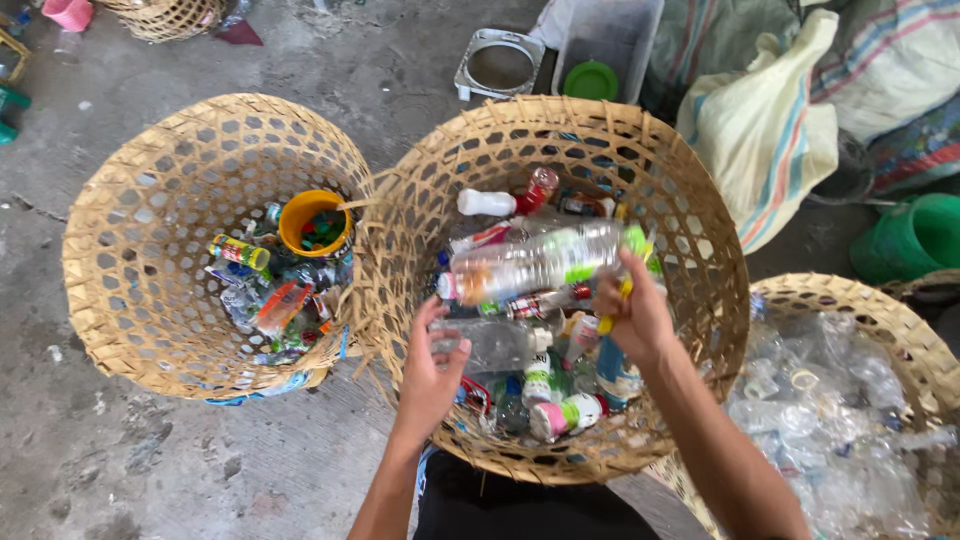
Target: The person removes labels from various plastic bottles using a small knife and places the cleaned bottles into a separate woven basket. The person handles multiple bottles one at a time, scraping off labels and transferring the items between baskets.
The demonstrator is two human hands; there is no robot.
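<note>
My right hand (632, 312) holds a clear plastic bottle (535, 262) with a green label, lying sideways over the middle woven basket (700, 215). A small yellow tool sticks out of the same fist. My left hand (432, 368) reaches into that basket, its fingers around a second clear bottle (492, 344) that lies among the pile. The basket holds several mixed plastic bottles, some with white caps and coloured labels.
A left woven basket (130, 215) holds torn labels, scraps and an orange cup (315, 222) of bottle caps. A right basket (905, 330) contains clear stripped bottles. Behind stand a grey plastic bin (610, 40), striped sacks (770, 130) and a green bucket (915, 238) on concrete floor.
</note>
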